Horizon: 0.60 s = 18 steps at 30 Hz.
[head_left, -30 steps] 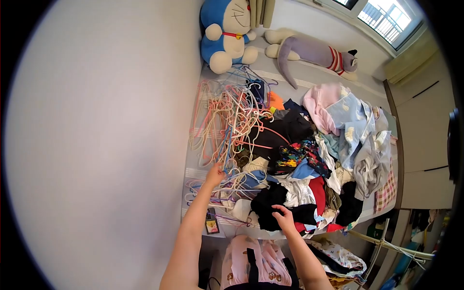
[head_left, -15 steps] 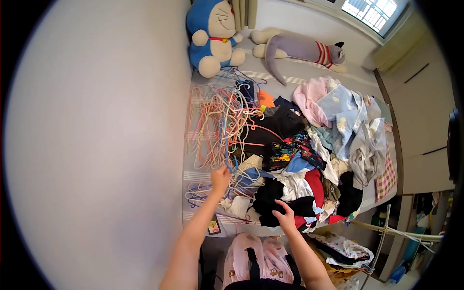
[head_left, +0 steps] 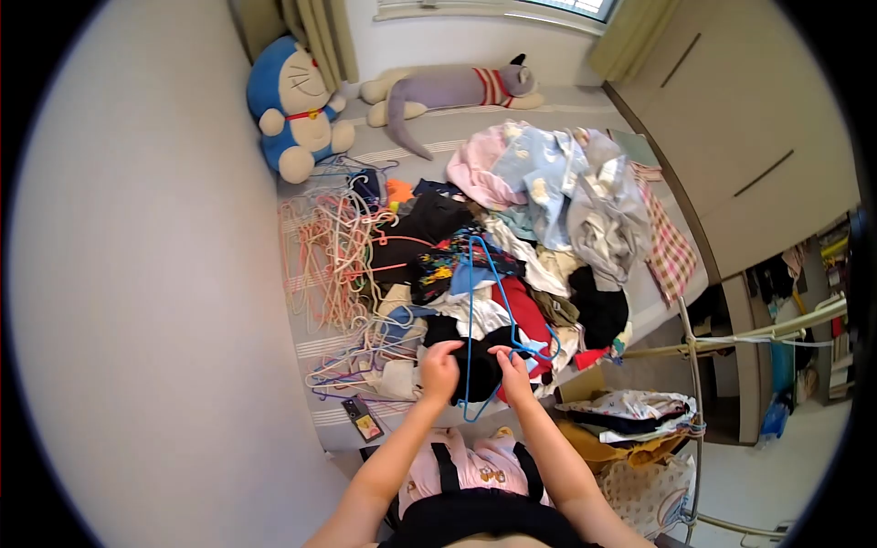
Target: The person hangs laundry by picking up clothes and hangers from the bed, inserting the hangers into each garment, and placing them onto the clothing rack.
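Observation:
A blue hanger (head_left: 470,310) is up in front of me, its hook toward the right. My right hand (head_left: 513,373) is closed on the hanger near its hook side. My left hand (head_left: 440,370) is closed beside the hanger's long bar, over black clothing; whether it grips anything is hidden. Beneath the hands lies a pile of clothes, with a black garment (head_left: 475,373), a red garment (head_left: 513,306) and a multicoloured patterned garment (head_left: 440,267). Tangled pink and white hangers (head_left: 343,256) lie left of the pile.
A blue plush toy (head_left: 279,100) and a long grey plush cat (head_left: 448,91) lie at the bed's far side. A phone (head_left: 363,418) rests at the near left edge. A metal drying rack (head_left: 692,365) with clothes stands at the right, near the wardrobe (head_left: 731,119).
The view has turned right. My left hand has left the tangled hangers and come beside my right hand. A blue hanger is now raised between them, with my right hand closed on it.

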Each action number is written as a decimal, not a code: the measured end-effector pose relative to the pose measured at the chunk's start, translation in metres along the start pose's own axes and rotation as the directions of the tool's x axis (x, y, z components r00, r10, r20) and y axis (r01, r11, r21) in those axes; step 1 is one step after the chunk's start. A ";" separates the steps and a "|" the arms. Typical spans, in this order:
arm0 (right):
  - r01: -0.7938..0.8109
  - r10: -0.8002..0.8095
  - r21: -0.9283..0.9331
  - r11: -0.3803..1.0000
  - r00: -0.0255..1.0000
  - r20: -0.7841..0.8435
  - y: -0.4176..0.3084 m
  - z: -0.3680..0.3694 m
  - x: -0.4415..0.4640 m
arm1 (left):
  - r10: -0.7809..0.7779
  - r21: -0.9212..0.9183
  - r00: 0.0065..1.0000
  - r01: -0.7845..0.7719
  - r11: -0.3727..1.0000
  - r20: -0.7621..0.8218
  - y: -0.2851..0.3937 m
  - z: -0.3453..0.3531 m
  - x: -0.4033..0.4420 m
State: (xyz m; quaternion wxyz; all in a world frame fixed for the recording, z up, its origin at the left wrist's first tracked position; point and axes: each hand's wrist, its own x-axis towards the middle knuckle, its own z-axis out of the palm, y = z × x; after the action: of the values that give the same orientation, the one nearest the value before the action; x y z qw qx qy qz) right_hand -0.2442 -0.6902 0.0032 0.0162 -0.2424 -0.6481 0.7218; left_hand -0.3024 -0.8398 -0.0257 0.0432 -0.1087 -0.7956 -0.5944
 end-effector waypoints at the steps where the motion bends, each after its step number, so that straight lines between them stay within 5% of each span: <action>1: -0.010 0.011 0.040 0.999 1.000 -0.018 -0.008 -0.011 -0.007 | -0.006 0.008 0.999 0.006 1.000 -0.032 -0.006 -0.005 -0.009; 3: -0.064 0.066 0.153 0.986 0.998 -0.010 -0.014 -0.033 -0.019 | -0.211 -0.029 0.963 0.219 0.975 0.168 -0.015 0.002 -0.039; 5: -0.135 0.132 0.327 0.935 0.991 0.031 -0.016 -0.054 -0.029 | -0.078 0.015 0.899 0.080 0.997 0.431 -0.024 0.023 -0.067; 7: -0.175 0.161 0.417 0.892 0.985 0.068 -0.021 -0.072 -0.045 | -0.016 0.271 0.943 -0.079 0.959 0.332 -0.015 0.052 -0.089; 9: -0.115 0.101 0.422 0.899 0.993 0.057 -0.020 -0.093 -0.059 | -0.113 0.274 0.970 0.050 0.960 0.217 -0.010 0.078 -0.095; 11: -0.068 0.051 0.345 0.936 0.997 0.058 -0.020 -0.120 -0.075 | 0.070 0.299 0.979 -0.126 0.946 0.191 -0.006 0.096 -0.099; 14: -0.069 0.047 0.281 0.957 0.995 0.084 -0.041 -0.165 -0.108 | -0.025 -0.280 0.966 0.099 0.955 0.258 0.000 0.127 -0.109; 15: -0.034 0.008 0.277 0.960 0.995 0.096 -0.042 -0.178 -0.116 | -0.062 -0.219 0.970 0.115 0.969 0.234 0.013 0.138 -0.111; 17: 0.030 -0.065 0.266 0.963 0.990 0.122 -0.044 -0.205 -0.133 | -0.128 0.191 0.929 0.064 0.980 0.348 0.074 0.147 -0.112; 18: -0.015 -0.029 0.283 0.959 0.988 0.150 -0.041 -0.220 -0.141 | -0.018 0.319 0.945 -0.093 0.943 0.327 0.088 0.161 -0.115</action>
State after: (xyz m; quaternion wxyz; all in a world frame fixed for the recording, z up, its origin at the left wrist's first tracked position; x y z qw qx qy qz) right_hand -0.0503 -0.5273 0.0790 0.0033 -0.1793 -0.5383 0.8235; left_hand -0.1611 -0.6769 -0.0130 -0.0597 -0.2119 -0.8776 -0.4258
